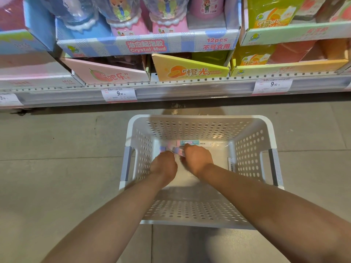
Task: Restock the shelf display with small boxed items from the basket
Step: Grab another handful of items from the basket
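A white perforated basket stands on the floor below the shelf. Both my hands reach down to its bottom. My left hand and my right hand have their fingers curled round small pastel pink-and-blue boxes that lie between them. Another small box, pink and teal with a barcode, lies flat against the basket's far wall, just beyond my right hand. My fingertips are hidden behind the backs of my hands.
The low shelf carries a pink display carton, an orange-yellow carton and a blue "Crystal Mud" tray above them. Price tags hang on the shelf edge. Grey tiled floor surrounds the basket.
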`<state>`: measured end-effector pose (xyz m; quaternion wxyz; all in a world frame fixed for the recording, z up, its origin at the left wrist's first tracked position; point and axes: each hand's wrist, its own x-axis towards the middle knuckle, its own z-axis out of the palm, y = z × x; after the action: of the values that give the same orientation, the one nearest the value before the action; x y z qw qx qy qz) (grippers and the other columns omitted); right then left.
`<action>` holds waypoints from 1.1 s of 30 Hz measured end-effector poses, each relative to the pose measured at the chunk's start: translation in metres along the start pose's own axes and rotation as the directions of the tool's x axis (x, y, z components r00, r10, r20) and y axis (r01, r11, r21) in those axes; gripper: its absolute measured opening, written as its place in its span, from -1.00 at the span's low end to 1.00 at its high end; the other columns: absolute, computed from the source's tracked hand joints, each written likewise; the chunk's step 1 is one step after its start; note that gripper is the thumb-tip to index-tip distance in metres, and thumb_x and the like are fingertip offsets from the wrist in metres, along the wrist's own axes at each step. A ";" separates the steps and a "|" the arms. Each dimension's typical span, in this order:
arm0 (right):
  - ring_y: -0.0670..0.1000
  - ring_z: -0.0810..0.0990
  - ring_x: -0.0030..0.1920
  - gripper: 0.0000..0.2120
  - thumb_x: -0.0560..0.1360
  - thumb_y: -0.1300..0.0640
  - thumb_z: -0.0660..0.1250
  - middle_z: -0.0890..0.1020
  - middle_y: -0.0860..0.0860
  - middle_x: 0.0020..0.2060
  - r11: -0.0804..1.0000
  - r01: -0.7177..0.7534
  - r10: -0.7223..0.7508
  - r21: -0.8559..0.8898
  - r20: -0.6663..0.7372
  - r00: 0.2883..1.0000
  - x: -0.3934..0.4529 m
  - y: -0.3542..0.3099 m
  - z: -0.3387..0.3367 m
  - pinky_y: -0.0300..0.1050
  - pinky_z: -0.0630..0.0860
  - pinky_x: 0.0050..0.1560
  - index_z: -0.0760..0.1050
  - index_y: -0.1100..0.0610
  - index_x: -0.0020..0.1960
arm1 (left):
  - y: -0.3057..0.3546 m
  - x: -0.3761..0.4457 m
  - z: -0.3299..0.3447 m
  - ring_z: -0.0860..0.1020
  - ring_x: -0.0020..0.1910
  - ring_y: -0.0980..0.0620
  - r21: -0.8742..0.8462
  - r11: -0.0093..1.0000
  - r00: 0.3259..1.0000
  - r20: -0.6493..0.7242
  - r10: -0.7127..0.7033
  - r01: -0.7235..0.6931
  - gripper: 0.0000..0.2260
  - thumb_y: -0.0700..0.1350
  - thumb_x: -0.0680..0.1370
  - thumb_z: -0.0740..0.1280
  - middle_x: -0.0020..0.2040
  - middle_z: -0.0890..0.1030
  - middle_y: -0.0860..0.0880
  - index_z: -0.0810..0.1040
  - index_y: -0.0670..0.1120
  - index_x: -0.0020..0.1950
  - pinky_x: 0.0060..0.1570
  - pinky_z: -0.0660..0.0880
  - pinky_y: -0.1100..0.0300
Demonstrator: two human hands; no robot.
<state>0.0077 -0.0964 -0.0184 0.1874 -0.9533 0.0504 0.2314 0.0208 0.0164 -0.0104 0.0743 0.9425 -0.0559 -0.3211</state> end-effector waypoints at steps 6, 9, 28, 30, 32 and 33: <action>0.21 0.59 0.01 -0.69 0.51 0.02 0.23 0.62 0.19 0.03 0.995 -0.027 0.026 0.095 0.011 1.000 -0.013 0.000 -0.011 -0.03 0.51 -0.08 0.42 0.21 0.14 | 0.001 -0.003 -0.013 0.50 0.17 -0.22 -0.183 0.983 0.998 0.067 0.017 -0.005 -0.67 -0.15 0.57 0.18 0.22 0.53 -0.25 0.38 -0.24 0.30 0.05 0.41 0.09; 0.20 0.59 0.00 -0.66 0.50 -0.01 0.25 0.62 0.19 0.03 0.987 -0.064 0.061 0.149 0.024 0.998 -0.028 -0.003 -0.030 -0.03 0.51 -0.09 0.44 0.20 0.16 | 0.002 -0.016 -0.029 0.50 0.18 -0.23 -0.228 0.973 0.996 0.089 -0.012 0.032 -0.66 -0.16 0.58 0.18 0.26 0.50 -0.27 0.38 -0.30 0.31 0.05 0.42 0.09; 0.20 0.58 -0.06 -0.77 0.51 0.05 0.25 0.62 0.22 -0.05 0.943 -0.118 0.138 0.310 -0.045 0.989 -0.225 -0.115 -0.312 -0.04 0.47 -0.12 0.46 0.23 -0.03 | 0.040 -0.230 -0.284 0.54 -0.14 -0.15 -0.343 0.938 0.992 0.092 0.089 -0.052 -0.72 0.18 0.43 0.13 -0.10 0.57 -0.12 0.39 -0.02 -0.16 -0.04 0.52 -0.06; 0.21 0.58 -0.08 -0.78 0.50 0.06 0.25 0.63 0.23 -0.07 0.935 -0.102 0.130 0.340 -0.061 0.990 -0.252 -0.133 -0.351 -0.05 0.46 -0.16 0.46 0.23 -0.04 | 0.048 -0.267 -0.328 0.52 -0.12 -0.16 -0.361 0.930 0.993 0.061 0.100 -0.072 -0.79 0.10 0.51 0.19 -0.13 0.53 -0.10 0.35 0.00 -0.22 -0.05 0.47 0.00; 0.24 0.58 -0.09 -0.80 0.50 0.07 0.25 0.62 0.24 -0.09 0.930 -0.084 0.121 0.358 -0.082 0.989 -0.280 -0.151 -0.391 -0.09 0.38 -0.24 0.43 0.22 -0.08 | 0.054 -0.301 -0.370 0.49 -0.16 -0.13 -0.400 0.912 0.993 0.037 0.109 -0.085 -0.76 0.06 0.54 0.20 -0.17 0.50 -0.08 0.32 0.01 -0.29 -0.13 0.41 0.05; 0.24 0.57 -0.10 -0.80 0.50 0.06 0.25 0.62 0.24 -0.11 0.928 -0.074 0.116 0.366 -0.093 0.989 -0.295 -0.161 -0.412 -0.11 0.34 -0.26 0.43 0.22 -0.08 | 0.057 -0.317 -0.391 0.48 -0.19 -0.11 -0.417 0.903 0.993 0.015 0.119 -0.102 -0.76 0.05 0.55 0.21 -0.19 0.49 -0.08 0.33 0.00 -0.29 -0.19 0.38 0.09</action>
<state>-0.0509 -0.1018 0.5095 0.3449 -0.9105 0.1487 0.1730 0.0075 0.0495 0.4951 0.2902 0.8938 -0.0411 -0.3396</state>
